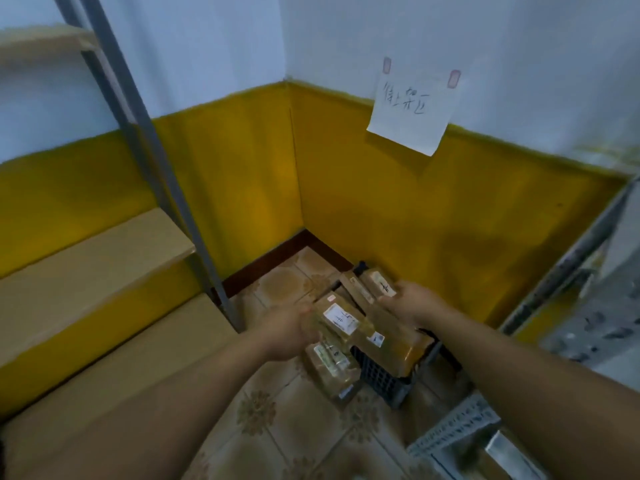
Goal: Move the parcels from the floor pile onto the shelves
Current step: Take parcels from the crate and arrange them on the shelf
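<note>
Head view: picking up, my left hand grips the near parcel, right hand the far parcel; next, lift both to the shelf.

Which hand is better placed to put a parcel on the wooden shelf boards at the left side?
Left. The left hand grips the labelled parcel on the side nearest the wooden shelf. The right hand, holding the far parcel, would probably have to cross the pile.

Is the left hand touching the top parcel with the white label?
Touching. In the head view the left hand curls its fingers over the labelled parcel.
</note>
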Tool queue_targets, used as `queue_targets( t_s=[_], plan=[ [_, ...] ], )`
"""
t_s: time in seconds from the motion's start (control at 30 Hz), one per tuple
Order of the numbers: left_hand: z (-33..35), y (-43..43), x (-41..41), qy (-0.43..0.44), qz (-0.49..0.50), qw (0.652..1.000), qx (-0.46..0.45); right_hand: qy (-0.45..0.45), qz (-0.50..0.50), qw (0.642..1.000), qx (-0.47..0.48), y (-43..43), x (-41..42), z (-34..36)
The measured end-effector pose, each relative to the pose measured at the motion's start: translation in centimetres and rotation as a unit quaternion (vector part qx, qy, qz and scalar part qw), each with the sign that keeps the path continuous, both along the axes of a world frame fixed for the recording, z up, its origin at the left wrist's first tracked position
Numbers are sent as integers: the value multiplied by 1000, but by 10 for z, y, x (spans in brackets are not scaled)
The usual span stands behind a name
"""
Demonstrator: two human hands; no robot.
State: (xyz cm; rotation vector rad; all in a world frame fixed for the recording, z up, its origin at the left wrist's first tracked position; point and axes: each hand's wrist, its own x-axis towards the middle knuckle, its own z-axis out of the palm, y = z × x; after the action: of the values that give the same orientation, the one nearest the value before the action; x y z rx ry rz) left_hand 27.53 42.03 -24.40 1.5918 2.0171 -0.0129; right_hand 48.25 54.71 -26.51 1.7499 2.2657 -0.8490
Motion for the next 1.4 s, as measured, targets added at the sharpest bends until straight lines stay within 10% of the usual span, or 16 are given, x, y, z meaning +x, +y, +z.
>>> queue_targets(
  t_s=[0.8, 1.4],
  plan=[
    [-186, 389, -128, -73, -196, 958, -196, 20, -331, 934, -134, 210, -71, -136],
    [-467, 479, -89, -211, 99, 958, -169, 50, -357, 912, -197, 361, -58, -488]
  ],
)
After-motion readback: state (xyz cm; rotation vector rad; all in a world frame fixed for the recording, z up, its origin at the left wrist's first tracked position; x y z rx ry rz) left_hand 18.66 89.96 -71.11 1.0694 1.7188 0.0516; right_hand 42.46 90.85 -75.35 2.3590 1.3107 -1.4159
